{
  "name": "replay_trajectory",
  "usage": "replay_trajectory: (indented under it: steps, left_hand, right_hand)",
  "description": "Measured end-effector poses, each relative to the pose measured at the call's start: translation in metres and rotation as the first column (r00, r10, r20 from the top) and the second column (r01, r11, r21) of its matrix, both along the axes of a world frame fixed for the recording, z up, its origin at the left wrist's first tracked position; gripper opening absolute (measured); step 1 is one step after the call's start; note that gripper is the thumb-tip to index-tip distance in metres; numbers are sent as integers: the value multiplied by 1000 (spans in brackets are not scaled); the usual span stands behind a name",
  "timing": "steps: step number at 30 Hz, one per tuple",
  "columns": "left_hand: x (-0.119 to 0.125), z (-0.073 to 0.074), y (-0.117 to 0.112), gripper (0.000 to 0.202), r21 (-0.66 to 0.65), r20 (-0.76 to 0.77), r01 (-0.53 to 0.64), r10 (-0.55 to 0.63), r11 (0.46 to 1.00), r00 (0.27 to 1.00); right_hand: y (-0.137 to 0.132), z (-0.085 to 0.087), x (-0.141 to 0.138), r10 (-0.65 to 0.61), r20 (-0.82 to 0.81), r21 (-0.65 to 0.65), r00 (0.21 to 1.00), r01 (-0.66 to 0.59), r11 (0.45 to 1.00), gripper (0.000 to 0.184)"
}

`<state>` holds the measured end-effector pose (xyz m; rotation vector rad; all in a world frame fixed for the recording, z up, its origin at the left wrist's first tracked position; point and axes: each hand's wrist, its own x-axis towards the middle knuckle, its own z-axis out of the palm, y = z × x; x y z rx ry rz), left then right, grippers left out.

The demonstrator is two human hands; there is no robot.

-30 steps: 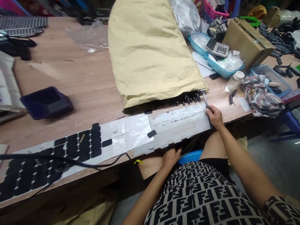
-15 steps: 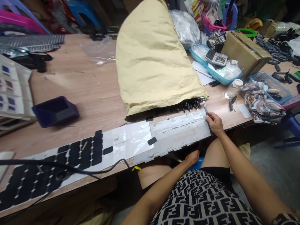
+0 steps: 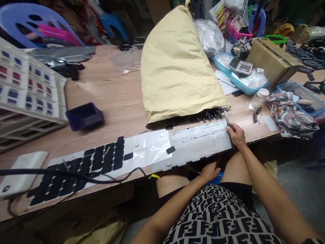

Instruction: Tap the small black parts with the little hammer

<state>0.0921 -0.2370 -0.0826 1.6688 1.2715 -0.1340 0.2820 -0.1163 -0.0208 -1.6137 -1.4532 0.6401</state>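
My right hand (image 3: 236, 134) is closed round a thin dark-handled metal tool (image 3: 226, 119) at the right end of a long grey backing strip (image 3: 198, 144) along the table's front edge. The tool's tip points toward the mouth of a big tan paper sack (image 3: 177, 64), where several small black parts (image 3: 210, 115) lie. My left hand (image 3: 209, 171) is below the table edge between my knees, over something blue; its fingers are mostly hidden. Black adhesive pads (image 3: 101, 159) cover the strip's left part, and one loose pad (image 3: 170, 149) sits mid-strip.
A dark purple tray (image 3: 85, 116) sits on the wooden table. Stacked white sample trays (image 3: 27, 91) stand at left, a white box (image 3: 22, 171) and black cable (image 3: 63, 173) at front left. Blue baskets (image 3: 243, 79), a calculator (image 3: 240, 66), a cardboard box (image 3: 273, 61), a jar (image 3: 259, 98) and patterned cloth (image 3: 291, 115) crowd the right.
The view has swung left and up, bringing the sample trays and white box into sight. My left hand moved right under the table edge. My right hand kept its hold on the tool.
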Motion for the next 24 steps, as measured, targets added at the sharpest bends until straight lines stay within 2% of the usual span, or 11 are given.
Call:
replay_trajectory:
  steps: [4, 7, 8, 10, 11, 12, 14, 17, 20, 22, 24]
  left_hand:
    - [-35, 59, 9, 31, 88, 227, 50, -69, 995, 972]
    - [-59, 93, 52, 42, -32, 415, -248, 238, 968, 878]
    - [-66, 98, 73, 43, 14, 420, -418, 374, 908, 827]
    - [-75, 98, 121, 39, 168, 416, -705, 599, 689, 684]
    - [-79, 95, 145, 36, 234, 399, -788, 683, 569, 612]
    - [-81, 91, 167, 33, 269, 354, -826, 747, 495, 563]
    - [-84, 83, 203, 28, 291, 273, -856, 820, 428, 503]
    - [-85, 81, 225, 19, 253, 200, -883, 871, 396, 448]
    - [-90, 89, 212, 21, 281, 165, -879, 882, 386, 441]
    - [-96, 94, 189, 28, 337, 164, -836, 847, 433, 505]
    - [-100, 93, 163, 28, 401, 161, -748, 763, 530, 626]
  right_hand:
    - [1, -2, 0, 12, -16, 9, 1000, -11, 1000, 28]
    - [2, -3, 1, 12, -25, 10, 1000, -12, 1000, 29]
    - [2, -3, 1, 14, -25, 10, 1000, -13, 1000, 29]
    - [1, -1, 0, 16, -22, 10, 1000, -16, 1000, 28]
    - [1, 0, 0, 17, -20, 10, 1000, -17, 1000, 28]
    - [1, 1, 0, 17, -18, 9, 1000, -17, 1000, 29]
    - [0, 3, -1, 16, -15, 2, 1000, -16, 1000, 29]
    - [-1, 5, -2, 9, -15, -15, 1000, -10, 1000, 30]
    - [-2, 4, -2, 6, -29, -12, 1000, -6, 1000, 31]
    - [-2, 3, -2, 8, -30, -8, 1000, -8, 1000, 31]
    - [-1, 1, -2, 6, -22, -10, 1000, -6, 1000, 31]
